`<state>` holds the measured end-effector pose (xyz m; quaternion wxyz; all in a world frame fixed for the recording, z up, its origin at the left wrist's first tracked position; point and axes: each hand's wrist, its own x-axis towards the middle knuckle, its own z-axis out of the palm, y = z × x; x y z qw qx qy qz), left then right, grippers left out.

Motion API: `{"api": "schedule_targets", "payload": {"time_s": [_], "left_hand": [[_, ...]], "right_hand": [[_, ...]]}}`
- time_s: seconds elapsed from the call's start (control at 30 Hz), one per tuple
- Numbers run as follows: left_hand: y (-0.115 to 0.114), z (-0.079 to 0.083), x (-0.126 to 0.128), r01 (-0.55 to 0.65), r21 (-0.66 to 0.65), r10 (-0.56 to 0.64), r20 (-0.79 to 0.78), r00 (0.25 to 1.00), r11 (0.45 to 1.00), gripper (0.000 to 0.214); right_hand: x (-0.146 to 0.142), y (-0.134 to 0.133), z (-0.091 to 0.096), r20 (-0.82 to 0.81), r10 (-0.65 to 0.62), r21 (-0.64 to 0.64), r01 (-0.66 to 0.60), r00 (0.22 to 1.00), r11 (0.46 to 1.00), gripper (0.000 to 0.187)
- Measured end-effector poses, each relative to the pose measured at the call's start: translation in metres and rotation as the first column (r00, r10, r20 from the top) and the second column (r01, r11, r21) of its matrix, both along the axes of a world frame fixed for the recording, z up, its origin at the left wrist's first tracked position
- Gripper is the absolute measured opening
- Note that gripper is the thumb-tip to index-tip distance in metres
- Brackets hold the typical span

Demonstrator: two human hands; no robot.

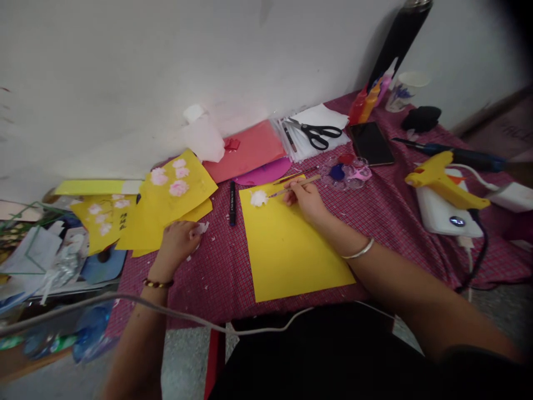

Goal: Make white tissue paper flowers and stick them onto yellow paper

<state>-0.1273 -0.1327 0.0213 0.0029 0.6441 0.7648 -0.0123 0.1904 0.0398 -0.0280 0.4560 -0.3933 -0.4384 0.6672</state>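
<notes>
My right hand (pixel 306 199) is closed around a paintbrush (pixel 308 180), whose tip lies close to the edge of a white tissue flower (pixel 259 198). That flower sits near the top left corner of a yellow sheet of paper (pixel 297 250). Over on the left, my left hand (pixel 180 241) is curled on the cloth with white tissue (pixel 202 228) between its fingers. A clear palette (pixel 345 171) with red, blue and pink paint lies just beyond my right hand. Between the hands is a black marker (pixel 232 204).
Yellow sheets with pink flowers (pixel 177 191) lie at left. Scissors (pixel 318 133), a phone (pixel 372 143) and paint bottles (pixel 370 101) stand or lie toward the back. A yellow glue gun (pixel 447 180) rests on a white power bank (pixel 447 211) at right. A pale cable (pixel 200 320) crosses the foreground.
</notes>
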Motion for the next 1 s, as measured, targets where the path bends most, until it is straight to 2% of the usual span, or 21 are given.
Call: {"api": "schedule_targets", "payload": {"time_s": [0.07,0.17,0.23,0.3,0.33,0.37,0.4,0.43,0.5,0.53,0.6,0.7,0.8,1.0], "left_hand": [[0.000,-0.004,0.007,0.003,0.016,-0.002,-0.048,0.999,1.000,0.021],[0.000,-0.008,0.009,-0.108,0.100,0.109,-0.002,0.994,0.989,0.020],[0.000,-0.005,0.008,-0.186,0.155,0.183,0.029,0.983,0.970,0.022],[0.001,0.002,0.012,-0.317,0.236,0.272,0.203,0.941,0.919,0.022],[0.003,0.006,0.017,-0.402,0.262,0.291,0.376,0.880,0.877,0.021],[0.006,0.009,0.025,-0.482,0.258,0.269,0.574,0.774,0.837,0.021],[0.011,0.011,0.035,-0.539,0.224,0.204,0.756,0.622,0.812,0.021],[0.017,0.012,0.047,-0.557,0.176,0.120,0.883,0.454,0.812,0.022],[0.031,0.009,0.073,-0.511,0.107,-0.004,0.980,0.198,0.853,0.023],[0.038,0.005,0.086,-0.478,0.081,-0.031,0.993,0.112,0.875,0.024],[0.052,-0.003,0.108,-0.421,0.042,-0.039,0.999,0.016,0.906,0.024],[0.065,-0.013,0.128,-0.386,-0.004,-0.007,1.000,-0.028,0.923,0.025],[0.068,-0.016,0.134,-0.393,-0.029,0.016,0.999,-0.037,0.919,0.026],[0.066,-0.017,0.133,-0.384,-0.031,0.005,0.998,-0.070,0.923,0.025]], "right_hand": [[0.000,0.000,-0.001,0.000,0.003,0.008,-0.003,1.000,1.000,0.020],[0.000,0.001,-0.003,-0.019,0.003,0.010,-0.002,1.000,1.000,0.019],[0.000,0.002,-0.004,-0.034,0.001,0.008,-0.001,0.999,1.000,0.018],[0.000,0.001,-0.003,-0.044,0.003,0.011,-0.003,0.999,1.000,0.019],[-0.001,0.000,-0.002,-0.051,0.011,0.018,-0.010,0.999,1.000,0.021],[-0.001,-0.002,0.000,-0.064,0.027,0.031,-0.025,0.998,0.999,0.023],[-0.001,-0.005,0.002,-0.084,0.047,0.049,-0.043,0.995,0.998,0.026],[-0.001,-0.009,0.006,-0.106,0.076,0.075,-0.068,0.992,0.995,0.028],[-0.002,-0.019,0.013,-0.143,0.139,0.136,-0.119,0.980,0.983,0.033],[-0.003,-0.025,0.016,-0.146,0.177,0.174,-0.151,0.973,0.973,0.034],[-0.005,-0.034,0.020,-0.138,0.232,0.247,-0.193,0.963,0.950,0.034],[-0.008,-0.042,0.019,-0.094,0.295,0.350,-0.246,0.951,0.904,0.032],[-0.010,-0.042,0.013,-0.044,0.310,0.423,-0.264,0.950,0.867,0.029],[-0.011,-0.041,0.007,-0.037,0.289,0.445,-0.243,0.957,0.862,0.025]]}}
